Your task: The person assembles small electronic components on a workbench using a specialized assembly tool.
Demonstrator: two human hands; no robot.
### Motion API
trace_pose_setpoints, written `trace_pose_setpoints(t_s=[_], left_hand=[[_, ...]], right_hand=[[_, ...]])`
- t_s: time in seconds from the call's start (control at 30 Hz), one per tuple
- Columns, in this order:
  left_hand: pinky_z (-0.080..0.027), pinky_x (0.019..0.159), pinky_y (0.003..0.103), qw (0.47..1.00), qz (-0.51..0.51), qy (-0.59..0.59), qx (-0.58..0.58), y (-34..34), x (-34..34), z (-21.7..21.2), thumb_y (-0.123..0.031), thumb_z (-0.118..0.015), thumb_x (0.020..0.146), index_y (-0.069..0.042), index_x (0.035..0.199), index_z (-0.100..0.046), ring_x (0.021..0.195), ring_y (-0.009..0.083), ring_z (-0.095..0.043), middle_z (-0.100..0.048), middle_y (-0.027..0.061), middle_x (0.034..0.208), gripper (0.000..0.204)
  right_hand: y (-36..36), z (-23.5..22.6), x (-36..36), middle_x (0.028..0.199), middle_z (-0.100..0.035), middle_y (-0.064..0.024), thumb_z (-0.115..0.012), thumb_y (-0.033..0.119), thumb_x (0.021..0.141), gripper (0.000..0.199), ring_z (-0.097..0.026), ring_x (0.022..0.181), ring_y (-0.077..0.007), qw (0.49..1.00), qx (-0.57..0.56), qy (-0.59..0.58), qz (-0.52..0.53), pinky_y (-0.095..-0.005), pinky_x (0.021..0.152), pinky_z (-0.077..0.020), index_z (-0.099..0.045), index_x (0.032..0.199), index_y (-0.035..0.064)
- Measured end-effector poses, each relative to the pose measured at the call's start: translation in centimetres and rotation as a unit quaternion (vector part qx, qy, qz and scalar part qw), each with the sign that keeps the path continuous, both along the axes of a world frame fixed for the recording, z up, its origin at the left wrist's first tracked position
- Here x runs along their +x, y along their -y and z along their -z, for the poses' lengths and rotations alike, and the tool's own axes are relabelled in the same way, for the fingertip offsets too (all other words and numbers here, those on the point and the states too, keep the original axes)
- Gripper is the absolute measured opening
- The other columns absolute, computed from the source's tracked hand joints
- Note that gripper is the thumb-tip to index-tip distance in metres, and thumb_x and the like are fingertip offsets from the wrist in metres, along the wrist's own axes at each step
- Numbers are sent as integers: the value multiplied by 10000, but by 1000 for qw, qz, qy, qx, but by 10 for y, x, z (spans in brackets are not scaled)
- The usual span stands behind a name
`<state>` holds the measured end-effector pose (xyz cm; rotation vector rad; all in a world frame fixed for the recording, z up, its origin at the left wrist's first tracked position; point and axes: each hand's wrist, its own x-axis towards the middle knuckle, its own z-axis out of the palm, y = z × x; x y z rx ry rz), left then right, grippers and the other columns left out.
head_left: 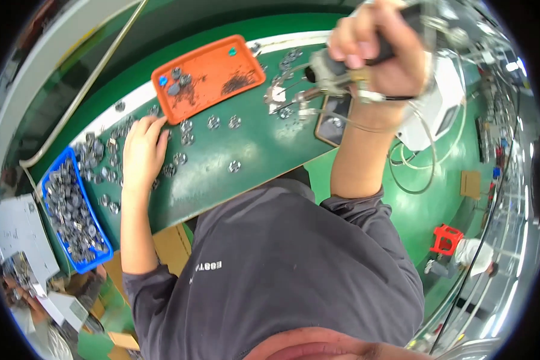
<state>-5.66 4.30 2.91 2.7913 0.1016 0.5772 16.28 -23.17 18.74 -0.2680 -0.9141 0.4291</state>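
My right hand [396, 60] is raised at the upper right, its fingers wrapped around the black handle of a power screwdriver [325, 71] with clear tubes attached. The tool's slim metal tip points left and down, over the bench near a small metal fixture [278, 95]. My left hand [143, 150] rests on the green bench beside the near left corner of an orange tray [192, 58]. Its fingers are stretched forward with the thumb apart, among small round metal parts [180, 158]; what lies under the fingertips is hidden.
A blue bin [90, 217] full of metal parts stands at the left bench edge. Loose parts [90, 150] are heaped beside it. The orange tray holds dark screws and a few parts. A phone [335, 123] lies near the bench's front edge. A person [474, 253] sits far right near a red stool [446, 240].
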Motion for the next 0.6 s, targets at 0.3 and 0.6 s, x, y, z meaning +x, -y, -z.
trace_pose_setpoints(t_s=[0.3, 0.6], left_hand=[[-466, 1041, 357, 943, 149, 108, -278, 79, 36, -89, -129, -768, 907, -28, 1285, -669, 1210, 252, -610, -661, 148, 1255, 404], [-479, 1048, 368, 820, 361, -43, -442, 191, 110, -125, -179, -881, 772, 29, 1475, -415, 1244, 209, -577, -597, 146, 1341, 869]], right_hand=[[32, -28, -35, 589, -502, -51, -592, 195, 1032, 138, -526, 479, -184, 946, -226, -5, 233, -315, 515, -479, -604, 1022, 57], [57, -24, -76, 1173, -594, -110, -788, 164, 885, 628, -632, 962, -182, 914, -198, 63, 350, -310, 853, -527, -441, 1383, 1]])
